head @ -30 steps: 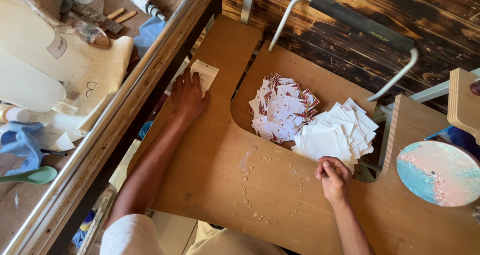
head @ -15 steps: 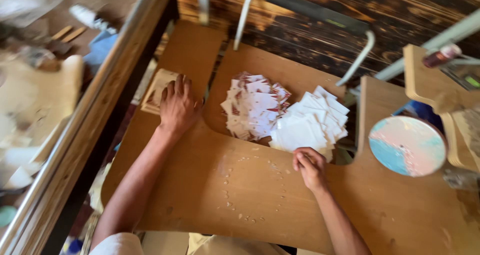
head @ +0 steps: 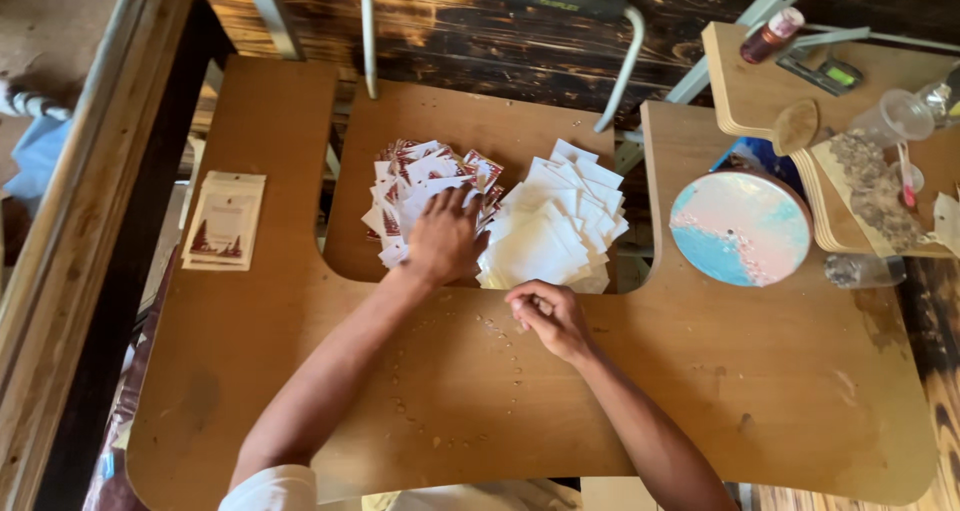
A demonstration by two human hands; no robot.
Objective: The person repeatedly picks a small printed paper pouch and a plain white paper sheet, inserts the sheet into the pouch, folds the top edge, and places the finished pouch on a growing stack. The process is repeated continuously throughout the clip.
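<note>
Fingers (head: pixel 455 211) of the left hand (head: pixel 442 239) lie flat on the red-and-white packets (head: pixel 420 176) on the counter (head: pixel 480 391); right hand (head: pixel 548 316) curls loosely, holding nothing. Picking one packet seems next.

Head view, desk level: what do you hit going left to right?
Stack of packets → pile of red-and-white printed cards with the left hand on it → right hand, fist on the wooden desk → round pink-and-blue disc → clear plastic cup.
</note>
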